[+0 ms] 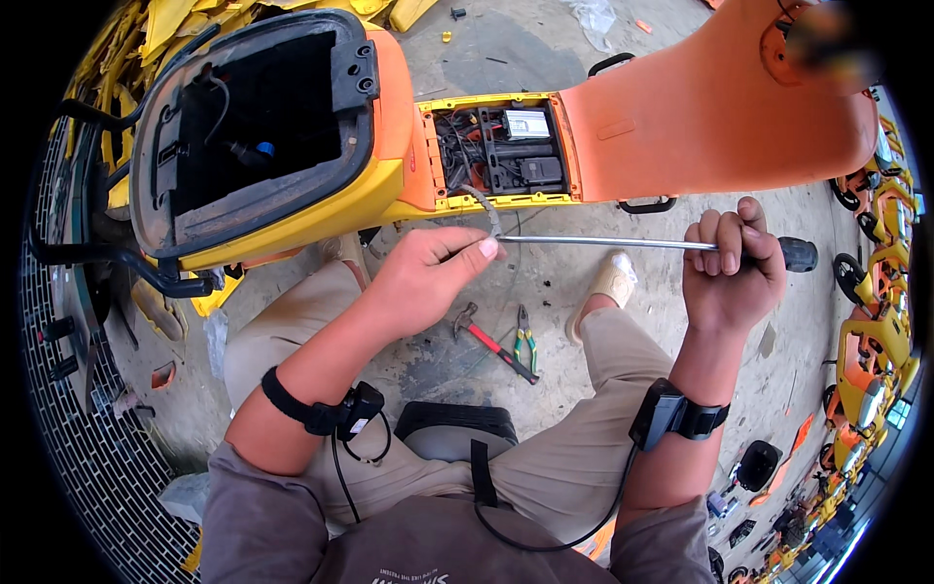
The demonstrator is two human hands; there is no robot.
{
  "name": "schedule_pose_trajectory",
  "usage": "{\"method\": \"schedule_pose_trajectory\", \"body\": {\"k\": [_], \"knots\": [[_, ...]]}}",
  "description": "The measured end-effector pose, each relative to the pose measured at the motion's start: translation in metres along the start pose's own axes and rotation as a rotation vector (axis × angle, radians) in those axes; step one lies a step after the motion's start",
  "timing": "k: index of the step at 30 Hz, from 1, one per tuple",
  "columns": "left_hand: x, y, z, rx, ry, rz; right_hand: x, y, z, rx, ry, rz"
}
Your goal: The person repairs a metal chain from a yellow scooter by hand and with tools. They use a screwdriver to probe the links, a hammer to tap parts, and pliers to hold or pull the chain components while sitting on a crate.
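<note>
A long screwdriver (603,241) lies level across the space in front of me. My right hand (732,258) is closed round it, with fingers on the shaft and the black handle sticking out to the right. My left hand (433,277) pinches a greyish cable (489,211) between thumb and forefinger, right at the screwdriver's tip. Whether the tip touches the cable, I cannot tell. That cable runs up into an open compartment (423,146) in an orange and yellow scooter body (389,180), where wires, black parts and a silver box (525,124) sit.
On the concrete floor between my feet lie a red-handled hammer (498,348) and green-handled pliers (525,343). At left the scooter has a deep black open bin (263,107). Yellow panels (175,29) are heaped behind it. More scooters (871,350) line the right side.
</note>
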State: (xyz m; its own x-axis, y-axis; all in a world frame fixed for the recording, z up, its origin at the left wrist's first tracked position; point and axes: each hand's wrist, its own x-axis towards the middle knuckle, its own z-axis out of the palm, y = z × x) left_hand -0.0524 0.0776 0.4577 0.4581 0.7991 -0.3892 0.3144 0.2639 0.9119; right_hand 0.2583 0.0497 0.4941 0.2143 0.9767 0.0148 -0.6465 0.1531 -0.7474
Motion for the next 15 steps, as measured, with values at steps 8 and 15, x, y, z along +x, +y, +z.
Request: {"method": "schedule_pose_trajectory", "body": {"k": [8, 15], "knots": [[-0.004, -0.001, -0.012, 0.016, 0.027, -0.046, 0.002, -0.037, -0.026, 0.045, 0.048, -0.182], [-0.009, 0.01, -0.002, -0.23, -0.063, 0.005, -0.009, -0.005, 0.01, -0.008, 0.258, -0.122]]}}
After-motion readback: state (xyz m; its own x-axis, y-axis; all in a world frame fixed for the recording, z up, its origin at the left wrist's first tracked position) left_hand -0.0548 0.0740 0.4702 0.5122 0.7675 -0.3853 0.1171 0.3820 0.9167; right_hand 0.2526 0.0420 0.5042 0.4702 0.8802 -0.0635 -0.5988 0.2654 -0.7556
